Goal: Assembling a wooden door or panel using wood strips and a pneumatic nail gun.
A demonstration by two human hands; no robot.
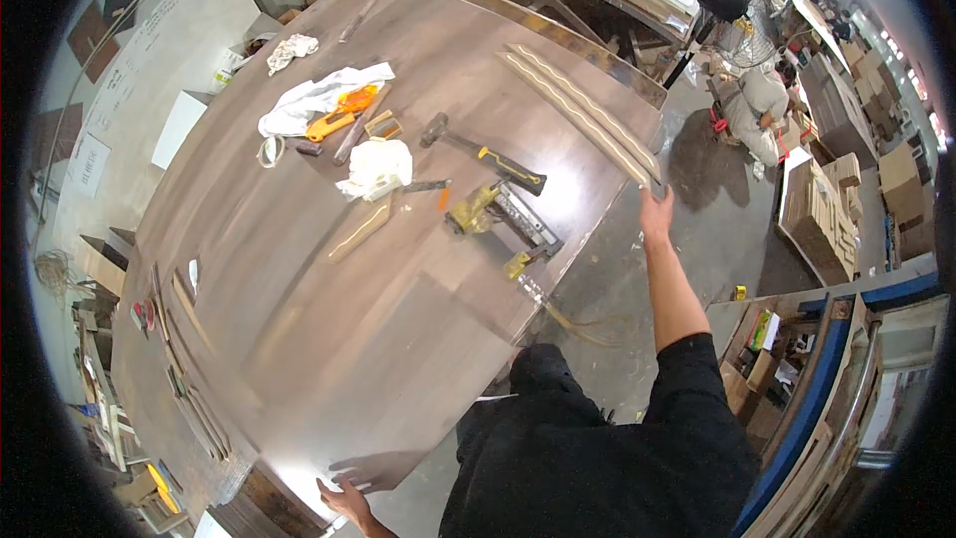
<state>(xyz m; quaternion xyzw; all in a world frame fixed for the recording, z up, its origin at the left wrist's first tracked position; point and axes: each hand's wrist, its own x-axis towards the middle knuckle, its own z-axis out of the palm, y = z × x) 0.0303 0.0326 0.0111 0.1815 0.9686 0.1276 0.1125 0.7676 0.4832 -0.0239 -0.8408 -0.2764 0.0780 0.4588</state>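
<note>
My right hand (655,213) grips the near end of a wooden strip (576,120) at the table's right edge. Beside it lies a second, similar strip; both carry a wavy pale bead that looks like glue. My left hand (347,503), fingers spread, is at the table's near edge, by the corner of a flat brown panel (438,349). Between my hands lie a nail gun (508,219) with a hose, and a hammer (488,154) with a black and yellow handle. A short beaded wood piece (360,231) rests farther left.
White rags (376,169), a yellow-orange utility knife (334,126) and wood scraps lie on the large brown table (269,309). Thin strips (194,408) line its left side. Beyond the right edge, a person (752,110) crouches near stacked boards (817,219) and a fan (752,35).
</note>
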